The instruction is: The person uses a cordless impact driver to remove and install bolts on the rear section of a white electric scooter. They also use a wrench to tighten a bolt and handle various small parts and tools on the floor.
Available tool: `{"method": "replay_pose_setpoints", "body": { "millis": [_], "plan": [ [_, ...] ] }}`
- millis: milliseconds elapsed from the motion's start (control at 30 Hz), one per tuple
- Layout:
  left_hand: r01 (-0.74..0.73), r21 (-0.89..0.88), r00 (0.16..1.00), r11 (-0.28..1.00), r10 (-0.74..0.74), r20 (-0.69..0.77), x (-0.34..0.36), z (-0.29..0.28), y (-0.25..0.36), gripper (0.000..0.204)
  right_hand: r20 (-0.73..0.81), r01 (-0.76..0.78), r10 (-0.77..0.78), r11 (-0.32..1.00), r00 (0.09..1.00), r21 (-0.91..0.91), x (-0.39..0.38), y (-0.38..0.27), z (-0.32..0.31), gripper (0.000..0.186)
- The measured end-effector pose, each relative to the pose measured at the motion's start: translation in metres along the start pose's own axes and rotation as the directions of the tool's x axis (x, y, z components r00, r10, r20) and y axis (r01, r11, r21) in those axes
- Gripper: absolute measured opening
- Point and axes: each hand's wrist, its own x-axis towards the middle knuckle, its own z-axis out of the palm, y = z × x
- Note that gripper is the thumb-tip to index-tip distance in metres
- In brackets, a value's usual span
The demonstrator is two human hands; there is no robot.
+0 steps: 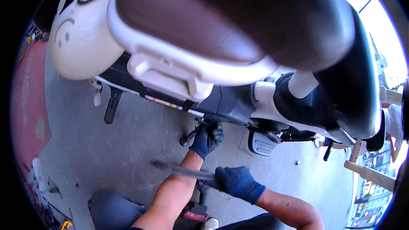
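My left hand (207, 138), in a dark blue work glove, reaches under the side of a white scooter (170, 85). Its fingers are curled at dark metal parts (190, 136) below the body, and what lies in them I cannot make out. My right hand (240, 182), gloved too, is closed around one end of a long grey bar-shaped tool (187, 171). The bar is smeared by motion and points left across my left forearm, its far end darker and thicker. A black footrest (262, 143) juts from the scooter to the right of my left hand.
A red and black power tool (196, 213) stands on the floor between my legs. The brown seat (187, 21) overhangs the work. Another black footrest (113, 105) sticks out at the left. A red mat (32, 102) borders the grey floor (106, 153). A small nut-like piece (298, 162) lies at right.
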Motion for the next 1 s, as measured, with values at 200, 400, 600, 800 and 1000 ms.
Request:
{"method": "replay_pose_setpoints", "body": {
  "millis": [200, 400, 600, 800, 1000],
  "plan": [
    [-0.086, 0.225, 0.995, 0.971, 0.071, 0.072, -0.002, 0.012, 0.005, 0.024, -0.156, -0.102, 0.084, 0.989, 0.984, -0.111, 0.012, 0.058, 0.001, 0.029],
    [-0.129, 0.304, 0.991, 0.944, 0.119, 0.053, 0.003, 0.005, 0.005, 0.019, -0.126, -0.044, 0.034, 0.996, 0.991, -0.078, 0.027, 0.068, 0.013, 0.028],
    [-0.181, 0.266, 0.972, 0.947, 0.214, -0.100, -0.003, 0.006, -0.018, 0.028, -0.095, 0.077, -0.078, 0.997, 0.992, -0.015, 0.024, 0.128, 0.032, 0.022],
    [-0.212, 0.203, 0.973, 0.956, 0.186, 0.139, -0.010, 0.000, -0.010, 0.032, 0.032, 0.235, -0.238, 0.969, 0.971, 0.073, 0.006, 0.036, 0.025, 0.027],
    [-0.157, 0.406, 0.934, 0.900, 0.269, -0.235, -0.045, -0.026, -0.015, 0.030, 0.082, -0.076, 0.065, 0.988, 0.994, 0.136, -0.035, 0.051, 0.013, 0.044]
  ]
}}
